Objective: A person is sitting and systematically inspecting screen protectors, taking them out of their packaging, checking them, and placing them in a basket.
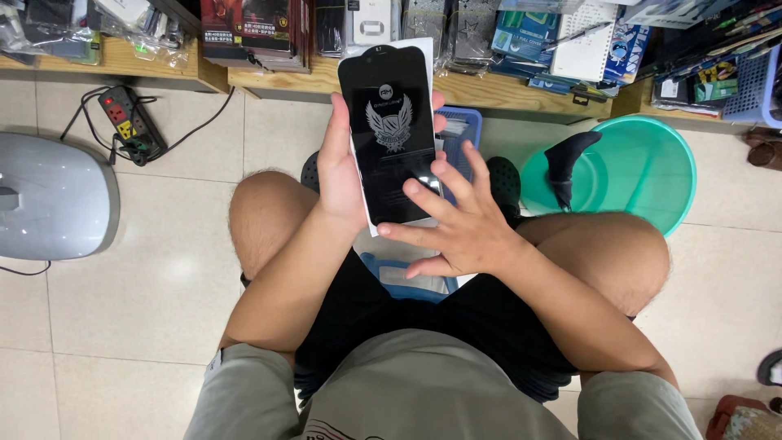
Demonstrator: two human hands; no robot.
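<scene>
My left hand (340,167) has its grip closed around a black phone-shaped screen protector (389,130) on a white backing card: the thumb lies along the near left edge, and the fingertips curl round the far right edge, where they show just past the card. The protector stands nearly upright in that grip, above my knees, with a pale winged emblem in its upper half.

My right hand (456,224) is spread wide, its grip holding nothing. Two fingertips (413,187) touch the lower right corner of the protector, and the rest fan out beside it.

Right under both hands, in my lap between my bare knees, lies a blue case (407,281), partly covered by my wrist.

To the right of the grip, on the floor, sits a green plastic basin (652,175) with a dark sock (566,163) draped over its rim. Just behind my right fingers a blue basket (464,130) shows. Well to the left of the grip, a grey rounded device (53,195) rests on the floor tiles, and beyond it a black power strip (126,118) with its cables.

Farthest off, past the top of the protector, runs a low wooden shelf (326,77) crowded with packaged goods and a white notebook (582,41).
</scene>
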